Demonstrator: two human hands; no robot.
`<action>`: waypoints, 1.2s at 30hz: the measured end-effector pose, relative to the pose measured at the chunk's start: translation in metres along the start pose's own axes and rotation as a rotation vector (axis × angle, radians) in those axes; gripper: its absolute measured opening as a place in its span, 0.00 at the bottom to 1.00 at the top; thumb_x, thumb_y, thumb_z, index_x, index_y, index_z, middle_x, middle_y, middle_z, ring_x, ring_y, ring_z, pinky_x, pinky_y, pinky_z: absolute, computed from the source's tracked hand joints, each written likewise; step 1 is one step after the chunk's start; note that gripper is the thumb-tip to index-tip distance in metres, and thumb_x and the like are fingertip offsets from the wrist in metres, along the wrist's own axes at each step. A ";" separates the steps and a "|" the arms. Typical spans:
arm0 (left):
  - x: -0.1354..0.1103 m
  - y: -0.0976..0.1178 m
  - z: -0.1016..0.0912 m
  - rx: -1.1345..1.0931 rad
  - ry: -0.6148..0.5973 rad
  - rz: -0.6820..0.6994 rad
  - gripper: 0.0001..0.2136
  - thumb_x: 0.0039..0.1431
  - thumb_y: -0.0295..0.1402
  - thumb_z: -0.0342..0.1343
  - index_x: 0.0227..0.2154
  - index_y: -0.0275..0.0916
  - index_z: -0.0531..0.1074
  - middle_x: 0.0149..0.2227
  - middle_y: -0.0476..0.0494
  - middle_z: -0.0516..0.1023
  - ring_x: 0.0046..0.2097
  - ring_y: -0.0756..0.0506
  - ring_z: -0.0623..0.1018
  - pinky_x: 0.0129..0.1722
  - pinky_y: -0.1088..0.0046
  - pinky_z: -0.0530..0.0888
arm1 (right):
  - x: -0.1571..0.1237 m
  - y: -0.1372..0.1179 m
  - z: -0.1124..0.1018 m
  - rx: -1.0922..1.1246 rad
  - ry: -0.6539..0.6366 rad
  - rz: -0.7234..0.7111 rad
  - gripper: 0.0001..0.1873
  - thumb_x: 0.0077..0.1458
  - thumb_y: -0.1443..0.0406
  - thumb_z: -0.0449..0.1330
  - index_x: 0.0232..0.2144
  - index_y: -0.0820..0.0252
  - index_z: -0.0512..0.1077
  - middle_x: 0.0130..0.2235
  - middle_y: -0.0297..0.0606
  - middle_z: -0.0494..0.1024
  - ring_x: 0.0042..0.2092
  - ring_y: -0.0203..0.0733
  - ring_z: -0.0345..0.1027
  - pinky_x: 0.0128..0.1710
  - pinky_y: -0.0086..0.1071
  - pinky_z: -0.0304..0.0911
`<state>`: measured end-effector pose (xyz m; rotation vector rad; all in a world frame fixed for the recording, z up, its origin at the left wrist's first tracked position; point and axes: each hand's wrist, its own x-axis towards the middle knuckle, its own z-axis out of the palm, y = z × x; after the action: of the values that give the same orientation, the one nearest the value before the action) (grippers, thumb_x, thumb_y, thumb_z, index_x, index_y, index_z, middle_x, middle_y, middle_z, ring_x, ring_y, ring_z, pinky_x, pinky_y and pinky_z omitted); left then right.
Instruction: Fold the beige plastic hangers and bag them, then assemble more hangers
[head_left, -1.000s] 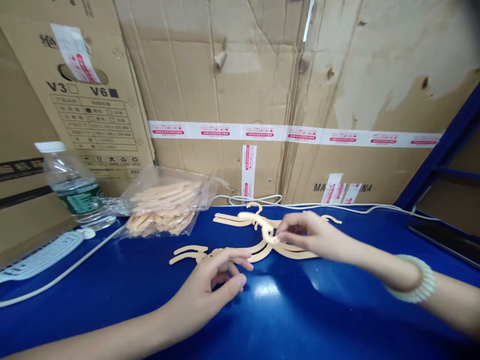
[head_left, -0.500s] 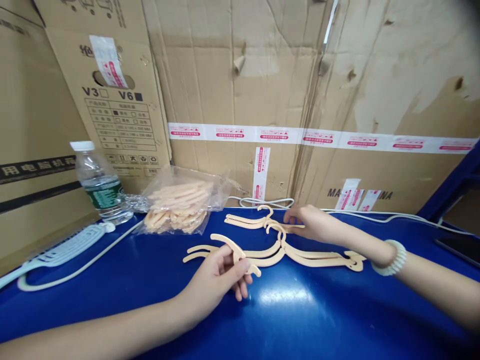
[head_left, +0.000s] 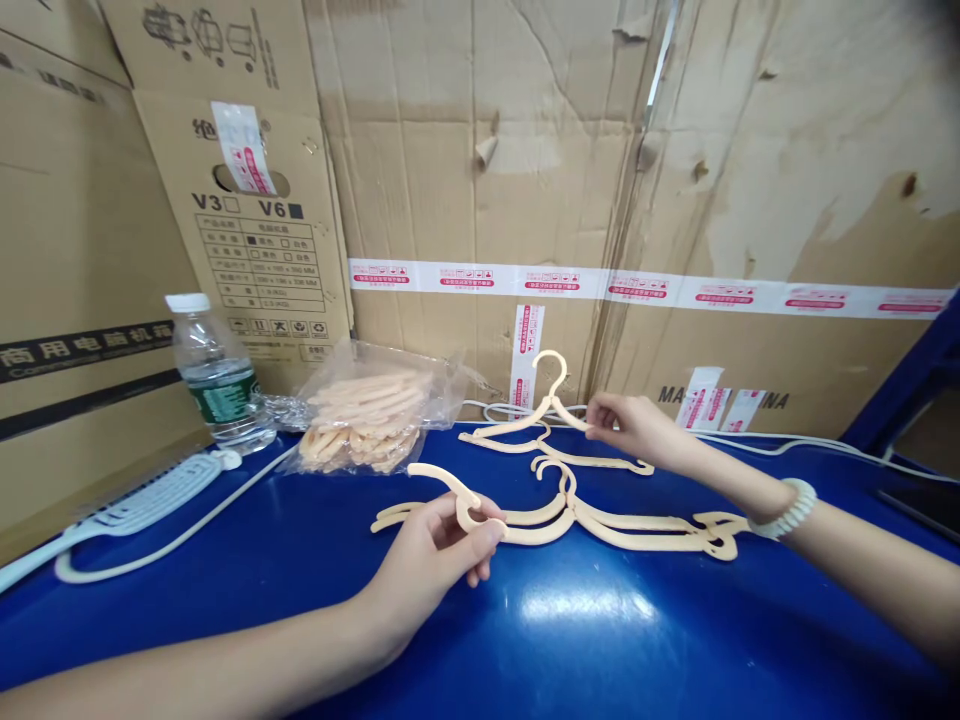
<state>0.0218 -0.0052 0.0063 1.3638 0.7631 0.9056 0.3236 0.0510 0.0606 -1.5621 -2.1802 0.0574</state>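
My left hand (head_left: pixel 439 550) pinches a small cream plastic hook piece (head_left: pixel 448 482) just above the blue table (head_left: pixel 300 560). My right hand (head_left: pixel 634 428) grips the shoulder of a cream plastic hanger (head_left: pixel 546 405) and holds it tilted up off the table, hook upward. Another cream hanger (head_left: pixel 592 462) lies flat just below the raised one. A larger pile of cream hangers (head_left: pixel 600 520) lies between my two hands. My right wrist wears a pale bead bracelet (head_left: pixel 787 510).
A clear bag of cream hanger parts (head_left: pixel 367 415) lies at the back left, next to a water bottle (head_left: pixel 217 375). A white power strip (head_left: pixel 127 510) and its cable run along the left. Cardboard boxes (head_left: pixel 525 180) wall the back. White cables (head_left: pixel 787 445) trail along the far edge.
My right hand has lifted a hanger from the table so its hook points up. My left hand has kept hold of the hook piece it picked up, raising it slightly.
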 end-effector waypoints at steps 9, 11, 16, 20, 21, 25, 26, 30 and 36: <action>0.002 0.000 -0.003 -0.075 0.043 -0.004 0.14 0.51 0.41 0.66 0.32 0.36 0.71 0.24 0.51 0.71 0.27 0.51 0.68 0.29 0.74 0.64 | -0.069 -0.023 -0.016 0.075 0.200 -0.120 0.11 0.61 0.58 0.53 0.35 0.56 0.72 0.33 0.42 0.77 0.34 0.44 0.71 0.32 0.35 0.66; 0.002 -0.001 -0.003 -0.101 0.029 -0.002 0.14 0.52 0.41 0.65 0.31 0.36 0.70 0.24 0.51 0.70 0.28 0.51 0.68 0.30 0.74 0.64 | -0.092 -0.027 -0.013 0.089 0.205 -0.117 0.09 0.62 0.59 0.53 0.36 0.55 0.71 0.35 0.42 0.77 0.35 0.45 0.71 0.33 0.35 0.67; 0.001 0.000 -0.003 -0.242 -0.050 -0.007 0.11 0.54 0.36 0.65 0.29 0.37 0.68 0.28 0.51 0.69 0.31 0.51 0.69 0.34 0.74 0.65 | -0.125 -0.022 -0.004 0.072 0.250 -0.119 0.08 0.62 0.65 0.52 0.43 0.49 0.68 0.41 0.38 0.76 0.40 0.45 0.71 0.38 0.36 0.68; -0.001 0.002 -0.003 -0.337 -0.140 -0.045 0.08 0.57 0.33 0.63 0.30 0.37 0.68 0.37 0.48 0.71 0.36 0.50 0.72 0.37 0.72 0.67 | -0.128 -0.018 0.000 0.070 0.262 -0.144 0.10 0.62 0.66 0.52 0.44 0.48 0.68 0.41 0.38 0.75 0.41 0.45 0.71 0.39 0.37 0.67; -0.001 0.003 -0.002 -0.349 -0.152 -0.053 0.08 0.57 0.32 0.63 0.29 0.37 0.68 0.38 0.48 0.70 0.36 0.50 0.73 0.37 0.72 0.68 | -0.127 -0.018 0.000 0.065 0.264 -0.150 0.09 0.62 0.66 0.53 0.43 0.48 0.68 0.41 0.38 0.75 0.42 0.46 0.71 0.39 0.37 0.67; -0.002 0.004 -0.001 -0.375 -0.160 -0.076 0.08 0.55 0.31 0.63 0.29 0.36 0.69 0.38 0.47 0.71 0.34 0.50 0.74 0.35 0.72 0.69 | -0.127 -0.020 0.000 0.063 0.281 -0.154 0.09 0.62 0.66 0.53 0.43 0.48 0.69 0.40 0.37 0.76 0.42 0.46 0.72 0.39 0.37 0.67; -0.002 0.004 -0.001 -0.382 -0.153 -0.078 0.08 0.55 0.30 0.63 0.29 0.36 0.69 0.37 0.47 0.71 0.33 0.50 0.74 0.35 0.72 0.69 | -0.127 -0.021 0.000 0.067 0.283 -0.152 0.09 0.62 0.65 0.53 0.42 0.48 0.69 0.40 0.37 0.77 0.41 0.46 0.72 0.38 0.37 0.67; -0.001 0.003 -0.002 -0.405 -0.142 -0.079 0.06 0.57 0.29 0.62 0.28 0.36 0.70 0.35 0.47 0.72 0.33 0.49 0.74 0.35 0.72 0.69 | -0.129 -0.021 -0.001 0.057 0.291 -0.158 0.08 0.62 0.64 0.53 0.40 0.48 0.71 0.38 0.37 0.78 0.41 0.47 0.73 0.39 0.37 0.68; 0.001 0.004 -0.004 -0.421 -0.120 -0.105 0.06 0.57 0.30 0.61 0.28 0.35 0.70 0.33 0.46 0.73 0.33 0.48 0.74 0.34 0.72 0.69 | -0.130 -0.018 0.003 -0.001 0.324 -0.162 0.06 0.61 0.65 0.54 0.38 0.51 0.71 0.37 0.37 0.77 0.41 0.47 0.72 0.40 0.39 0.68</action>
<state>0.0184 -0.0030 0.0100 0.9880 0.5109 0.8372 0.3392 -0.0726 0.0199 -1.2873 -2.0374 -0.2311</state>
